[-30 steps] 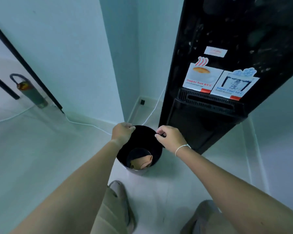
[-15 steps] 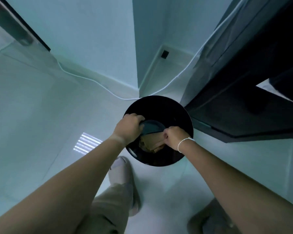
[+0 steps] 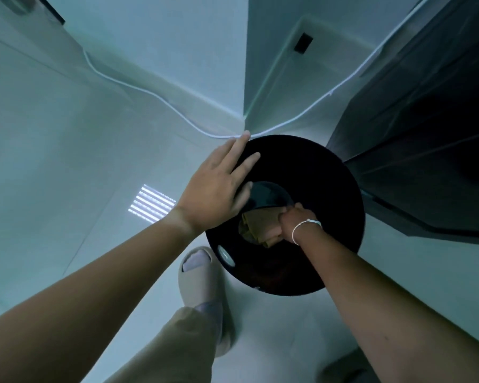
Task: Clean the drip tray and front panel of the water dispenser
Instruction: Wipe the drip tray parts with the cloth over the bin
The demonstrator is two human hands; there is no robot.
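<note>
Standing on pale floor (image 3: 67,189) | black bucket (image 3: 329,175) | right hand (image 3: 291,225) gripping cloth (image 3: 260,225)

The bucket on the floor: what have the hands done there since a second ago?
The right hand went down into the black bucket and took hold of the tan cloth. The left hand let go of the rim, fingers spread. The bucket stays beside the dispenser.

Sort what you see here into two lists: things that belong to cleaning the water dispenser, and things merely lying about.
Belongs to the job:
- water dispenser
- black bucket
- brown cloth, gripped by the right hand
- left hand, open on the bucket's rim

Lying about:
- white cable
- small black wall fitting
</note>
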